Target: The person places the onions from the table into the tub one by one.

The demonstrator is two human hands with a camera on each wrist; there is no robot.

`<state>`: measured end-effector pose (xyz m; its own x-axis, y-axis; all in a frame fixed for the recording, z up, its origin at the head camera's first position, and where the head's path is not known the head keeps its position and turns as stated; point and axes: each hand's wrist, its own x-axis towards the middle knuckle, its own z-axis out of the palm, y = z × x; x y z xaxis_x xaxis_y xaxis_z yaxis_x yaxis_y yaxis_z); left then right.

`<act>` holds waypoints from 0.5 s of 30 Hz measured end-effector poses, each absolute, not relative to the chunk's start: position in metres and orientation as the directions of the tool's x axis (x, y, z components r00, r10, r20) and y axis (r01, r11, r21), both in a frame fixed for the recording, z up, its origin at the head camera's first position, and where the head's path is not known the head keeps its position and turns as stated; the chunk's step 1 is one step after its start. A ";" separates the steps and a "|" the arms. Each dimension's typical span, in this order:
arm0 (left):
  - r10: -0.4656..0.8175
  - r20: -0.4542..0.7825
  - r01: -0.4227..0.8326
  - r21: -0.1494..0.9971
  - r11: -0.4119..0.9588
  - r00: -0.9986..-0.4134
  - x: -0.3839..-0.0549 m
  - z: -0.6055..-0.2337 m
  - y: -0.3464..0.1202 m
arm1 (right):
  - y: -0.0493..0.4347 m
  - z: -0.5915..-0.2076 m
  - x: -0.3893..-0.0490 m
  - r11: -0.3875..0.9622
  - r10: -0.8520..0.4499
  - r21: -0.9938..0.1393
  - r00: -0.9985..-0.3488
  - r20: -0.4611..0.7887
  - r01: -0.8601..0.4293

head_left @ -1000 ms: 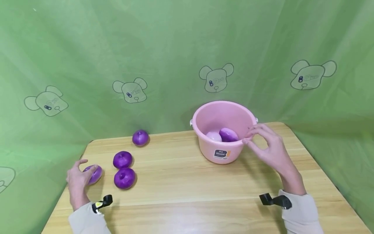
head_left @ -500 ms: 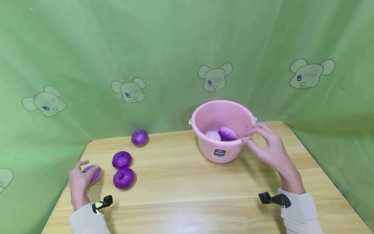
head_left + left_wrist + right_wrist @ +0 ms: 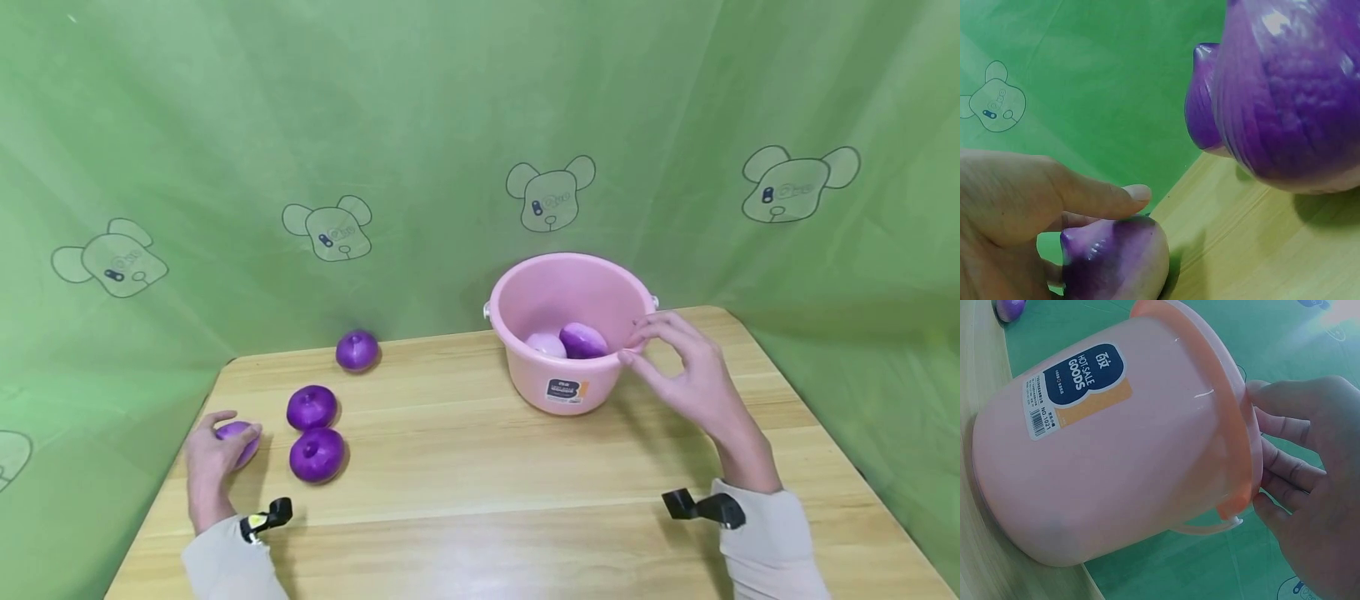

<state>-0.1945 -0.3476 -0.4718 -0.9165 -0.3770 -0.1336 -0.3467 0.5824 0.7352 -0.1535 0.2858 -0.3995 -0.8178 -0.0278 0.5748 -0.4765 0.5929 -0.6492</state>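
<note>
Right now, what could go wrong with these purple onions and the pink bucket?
The glossy onion could slip from the left hand, which holds it between thumb and fingers. Carried rightward, it might bump the neighbouring onion and set it rolling. The right hand grips the pink bucket at one side of its rim, so a pull might tip it.

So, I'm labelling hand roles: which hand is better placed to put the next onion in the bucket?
Probably the left hand: it holds a purple onion, while the right hand grips the rim of the pink bucket.
</note>
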 end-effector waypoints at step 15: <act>-0.354 -0.203 -0.382 0.732 0.564 -0.913 -0.194 -0.466 -0.341 | 0.286 -0.402 -0.156 0.600 -0.042 -0.616 -0.789 0.613 -0.511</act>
<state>-0.1938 -0.3412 -0.4659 -0.9130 -0.3537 -0.2032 -0.3815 0.5643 0.7321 -0.1558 0.2863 -0.4020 -0.7888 -0.0418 0.6132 -0.5106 0.6000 -0.6159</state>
